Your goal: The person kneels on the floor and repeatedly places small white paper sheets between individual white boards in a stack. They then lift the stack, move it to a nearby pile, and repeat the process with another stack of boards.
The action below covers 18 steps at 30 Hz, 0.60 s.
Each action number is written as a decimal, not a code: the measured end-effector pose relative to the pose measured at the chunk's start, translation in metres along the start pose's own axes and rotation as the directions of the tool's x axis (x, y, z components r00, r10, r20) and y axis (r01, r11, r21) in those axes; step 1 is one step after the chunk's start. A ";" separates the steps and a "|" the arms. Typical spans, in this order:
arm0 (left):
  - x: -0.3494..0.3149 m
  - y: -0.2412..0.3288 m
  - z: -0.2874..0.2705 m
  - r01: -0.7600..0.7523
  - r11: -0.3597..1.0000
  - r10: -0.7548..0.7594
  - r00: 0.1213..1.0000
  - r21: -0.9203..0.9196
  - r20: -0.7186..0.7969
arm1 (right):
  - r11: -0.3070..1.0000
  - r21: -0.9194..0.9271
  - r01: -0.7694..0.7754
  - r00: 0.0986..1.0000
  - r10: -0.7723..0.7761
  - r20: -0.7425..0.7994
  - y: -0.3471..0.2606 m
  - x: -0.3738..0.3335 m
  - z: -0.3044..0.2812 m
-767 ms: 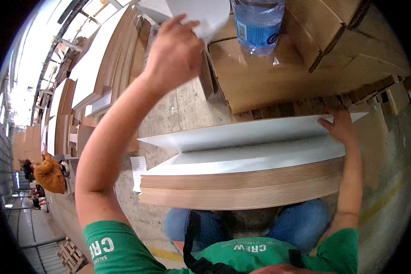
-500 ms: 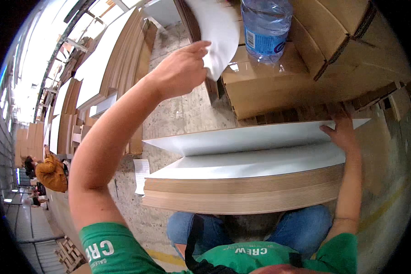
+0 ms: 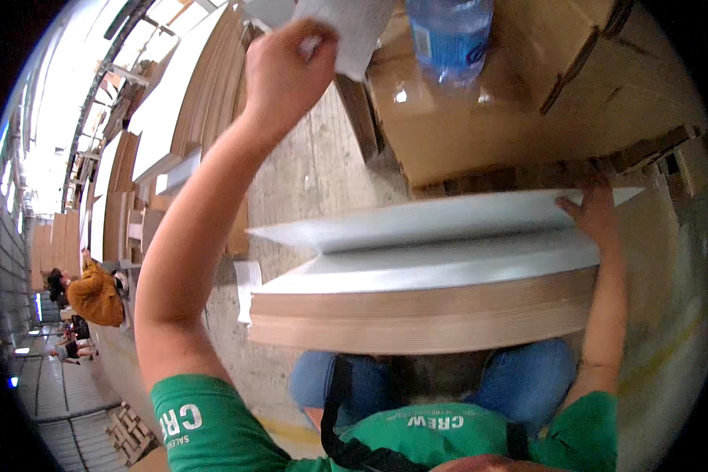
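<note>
My left hand (image 3: pixel 287 75) is raised at the far edge of the view, its fingers closed on a white paper sheet (image 3: pixel 354 31). The sheet's far end runs out of the picture. In front of my knees lies a thick stack of brown-edged cardboard sheets (image 3: pixel 425 315) with white top faces. Its topmost sheet is folded open, and the white flap (image 3: pixel 448 220) stands tilted up on the far side. My right hand (image 3: pixel 596 216) grips that flap near its right end, thumb on the near face, the other fingers mostly hidden.
Beyond the flap stands a brown cardboard box (image 3: pixel 480 134) with a clear plastic bottle (image 3: pixel 452 43) on it. A small printed paper (image 3: pixel 248 289) lies left of the stack. Tall board stacks (image 3: pixel 185 94) line the left, where a person in orange-brown (image 3: pixel 94 295) is bent over.
My left hand has moved farther away and slightly left, carrying the paper sheet toward the top edge. My right hand stays on the flap.
</note>
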<state>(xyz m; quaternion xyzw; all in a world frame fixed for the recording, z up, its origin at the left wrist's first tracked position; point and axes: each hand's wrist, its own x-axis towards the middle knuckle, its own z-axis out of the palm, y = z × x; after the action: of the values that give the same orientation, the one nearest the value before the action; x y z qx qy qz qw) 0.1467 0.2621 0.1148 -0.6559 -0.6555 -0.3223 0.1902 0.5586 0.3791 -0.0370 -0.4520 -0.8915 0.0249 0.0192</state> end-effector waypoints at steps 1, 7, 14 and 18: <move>0.008 0.012 0.007 -0.002 0.991 -0.011 0.996 0.131 0.091 | 1.000 -0.006 -0.010 1.000 0.010 0.020 0.003 0.003 0.000; 0.045 0.037 -0.002 0.236 0.959 -0.176 0.930 -0.157 0.324 | 0.991 -0.136 -0.023 0.995 0.009 -0.101 -0.006 -0.010 -0.020; -0.022 0.046 -0.059 0.372 0.715 -0.256 0.927 -0.592 0.273 | 0.923 0.217 0.317 0.936 -0.342 0.088 -0.055 -0.092 -0.048; -0.171 -0.010 -0.098 0.481 0.824 -0.379 0.861 -0.299 0.339 | 0.879 0.253 0.403 0.875 -0.452 0.176 -0.106 -0.138 -0.053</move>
<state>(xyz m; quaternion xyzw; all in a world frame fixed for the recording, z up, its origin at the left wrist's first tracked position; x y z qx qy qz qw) 0.1315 0.0709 0.0686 -0.5504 -0.7332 -0.3851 -0.1057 0.5581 0.2069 0.0208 -0.2323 -0.9580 0.1654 -0.0317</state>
